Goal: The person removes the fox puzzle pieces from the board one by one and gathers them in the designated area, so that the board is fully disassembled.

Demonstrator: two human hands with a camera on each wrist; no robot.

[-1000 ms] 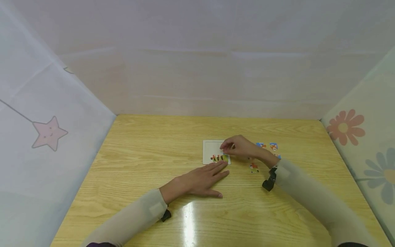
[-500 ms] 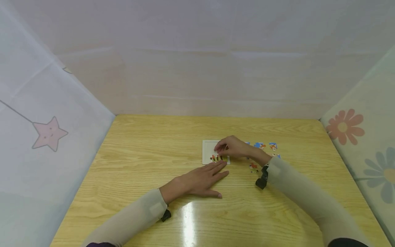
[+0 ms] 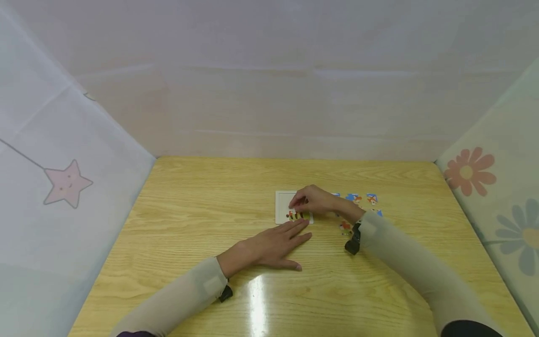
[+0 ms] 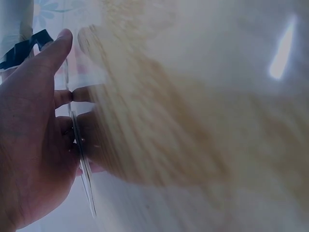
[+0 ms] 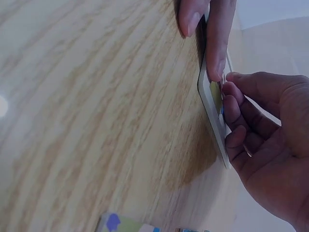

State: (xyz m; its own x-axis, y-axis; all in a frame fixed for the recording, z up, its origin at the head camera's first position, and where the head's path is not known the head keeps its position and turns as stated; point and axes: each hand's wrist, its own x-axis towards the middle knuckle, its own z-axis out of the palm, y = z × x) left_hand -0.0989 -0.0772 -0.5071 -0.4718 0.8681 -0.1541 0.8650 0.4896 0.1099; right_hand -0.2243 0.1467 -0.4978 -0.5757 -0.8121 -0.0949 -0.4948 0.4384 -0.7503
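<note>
A white puzzle tray (image 3: 283,206) lies on the table, with joined puzzle pieces (image 3: 293,216) showing a striped picture along its near side. My left hand (image 3: 273,245) lies flat with straight fingers, its fingertips resting on the tray's near edge; the right wrist view shows one fingertip over the tray beside a green patch of picture. Over the tray, my right hand (image 3: 313,200) has thumb and index finger brought together just above the joined pieces, pinching a small puzzle piece mostly hidden by the fingers. Its other fingers curl in, as the right wrist view (image 5: 270,116) confirms.
Several loose puzzle pieces lie right of the tray, among them a blue and orange one (image 3: 372,199) and a red and green one (image 3: 345,228), partly behind the right wrist. Printed cloth walls (image 3: 269,112) stand around the wooden table (image 3: 202,196).
My right hand has shifted left across the tray, its fingertips moving toward the left end of the striped row. More loose pieces show behind it. The left hand has stayed in place.
</note>
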